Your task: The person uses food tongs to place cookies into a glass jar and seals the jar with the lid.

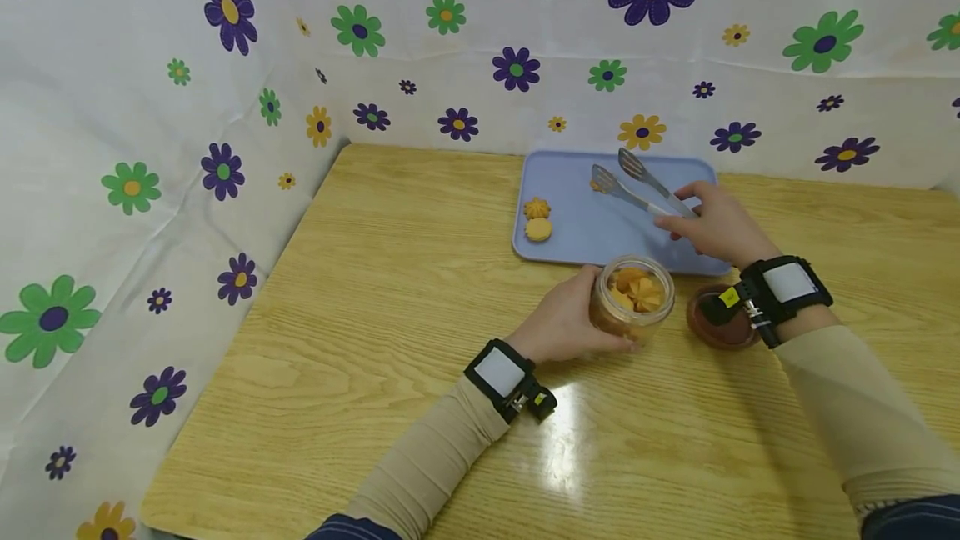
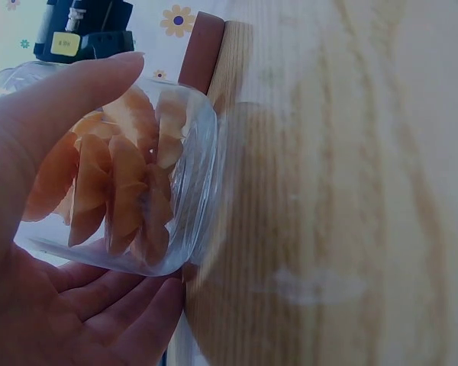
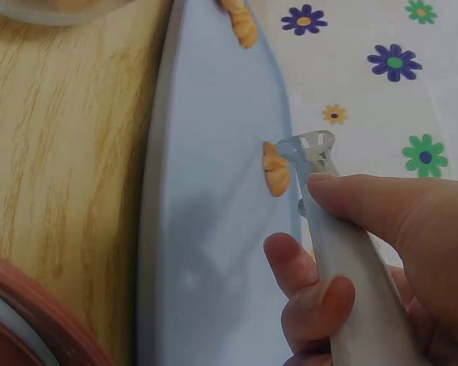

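My left hand [image 1: 564,319] grips a clear jar [image 1: 633,332] from its left side, thumb on one side and fingers on the other. Several golden cookies [image 2: 111,191] are inside the jar. In my right hand [image 1: 716,223] is a pair of tongs [image 1: 660,186], held above the blue tray [image 1: 600,248] with the two slotted ends spread apart. One cookie [image 3: 275,169] lies on the tray near the tong tips, partly hidden by them in the head view. Two more cookies [image 1: 537,219] lie at the tray's left side.
A reddish-brown lid [image 1: 723,327] rests on the wooden table [image 1: 360,273] right of the jar, below my right wrist. Behind the tray stands a flower-patterned white cloth [image 1: 480,48], which also covers the left side.
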`<control>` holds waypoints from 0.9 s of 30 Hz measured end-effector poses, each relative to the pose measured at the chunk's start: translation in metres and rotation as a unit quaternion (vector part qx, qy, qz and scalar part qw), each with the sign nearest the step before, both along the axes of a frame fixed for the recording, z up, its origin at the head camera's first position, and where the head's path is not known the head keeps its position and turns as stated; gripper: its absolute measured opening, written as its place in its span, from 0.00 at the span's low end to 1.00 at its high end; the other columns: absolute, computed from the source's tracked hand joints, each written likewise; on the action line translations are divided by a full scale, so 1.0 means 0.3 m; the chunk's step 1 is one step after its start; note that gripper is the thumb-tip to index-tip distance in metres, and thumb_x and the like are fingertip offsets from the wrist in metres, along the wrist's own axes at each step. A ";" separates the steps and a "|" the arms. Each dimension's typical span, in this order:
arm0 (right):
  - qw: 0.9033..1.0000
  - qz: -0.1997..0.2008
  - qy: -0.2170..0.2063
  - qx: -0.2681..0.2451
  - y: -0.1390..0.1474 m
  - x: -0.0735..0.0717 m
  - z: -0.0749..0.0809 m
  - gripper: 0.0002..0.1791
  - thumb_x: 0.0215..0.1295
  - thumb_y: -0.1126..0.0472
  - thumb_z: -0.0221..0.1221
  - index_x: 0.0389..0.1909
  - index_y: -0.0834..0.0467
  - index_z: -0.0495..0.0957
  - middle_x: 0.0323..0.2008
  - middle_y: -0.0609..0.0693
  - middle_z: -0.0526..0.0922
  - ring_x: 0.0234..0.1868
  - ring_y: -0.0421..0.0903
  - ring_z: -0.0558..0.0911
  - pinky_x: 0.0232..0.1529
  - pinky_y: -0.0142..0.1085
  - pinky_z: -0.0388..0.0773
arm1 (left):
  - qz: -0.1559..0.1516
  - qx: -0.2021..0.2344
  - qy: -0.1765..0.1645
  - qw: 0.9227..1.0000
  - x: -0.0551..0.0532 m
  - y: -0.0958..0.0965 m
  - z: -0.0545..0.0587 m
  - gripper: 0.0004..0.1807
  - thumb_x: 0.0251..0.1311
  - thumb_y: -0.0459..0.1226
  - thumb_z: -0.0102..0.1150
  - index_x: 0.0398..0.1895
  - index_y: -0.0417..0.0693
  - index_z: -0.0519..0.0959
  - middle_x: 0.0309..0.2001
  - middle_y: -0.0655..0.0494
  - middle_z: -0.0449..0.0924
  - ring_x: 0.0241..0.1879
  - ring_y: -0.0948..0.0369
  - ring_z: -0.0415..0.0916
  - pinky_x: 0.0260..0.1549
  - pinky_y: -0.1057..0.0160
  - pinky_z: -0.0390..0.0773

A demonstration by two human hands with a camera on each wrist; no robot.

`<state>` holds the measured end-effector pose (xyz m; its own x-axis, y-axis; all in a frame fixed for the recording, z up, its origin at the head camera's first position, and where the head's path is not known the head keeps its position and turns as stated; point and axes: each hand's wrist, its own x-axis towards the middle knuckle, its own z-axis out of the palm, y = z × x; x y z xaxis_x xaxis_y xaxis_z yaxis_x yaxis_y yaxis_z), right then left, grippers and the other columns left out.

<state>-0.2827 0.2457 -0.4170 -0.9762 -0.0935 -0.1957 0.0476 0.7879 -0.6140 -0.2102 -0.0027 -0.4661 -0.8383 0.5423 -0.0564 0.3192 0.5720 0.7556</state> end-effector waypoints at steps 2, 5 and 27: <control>1.000 0.000 -0.006 0.000 -0.004 -0.005 -0.008 0.42 0.69 0.41 0.60 0.69 0.69 0.63 0.43 0.67 0.87 0.27 0.49 0.77 0.26 0.39 0.72 | -0.001 -0.002 0.000 1.000 0.000 0.000 -0.001 0.55 0.42 0.55 0.80 0.73 0.46 0.64 0.65 0.53 0.76 0.64 0.59 0.73 0.66 0.60 0.73; 1.000 0.003 -0.013 0.005 -0.013 -0.012 -0.017 0.43 0.69 0.40 0.59 0.70 0.69 0.62 0.43 0.67 0.87 0.28 0.50 0.78 0.27 0.39 0.71 | -0.002 -0.002 -0.001 1.000 0.000 0.000 -0.001 0.56 0.42 0.55 0.80 0.73 0.46 0.64 0.65 0.53 0.76 0.65 0.59 0.73 0.66 0.59 0.73; 1.000 0.010 0.005 0.029 -0.041 -0.018 -0.047 0.31 0.74 0.44 0.54 0.62 0.67 0.65 0.40 0.66 0.88 0.26 0.49 0.69 0.26 0.40 0.62 | -0.003 0.003 0.001 1.000 0.000 0.000 -0.002 0.56 0.42 0.54 0.80 0.74 0.46 0.63 0.65 0.52 0.76 0.65 0.59 0.73 0.66 0.59 0.73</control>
<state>-0.2880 0.2333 -0.4310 -0.9761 -0.1022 -0.1919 0.0253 0.8231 -0.5674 -0.2101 -0.0027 -0.4665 -0.8349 0.5480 -0.0508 0.3245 0.5649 0.7587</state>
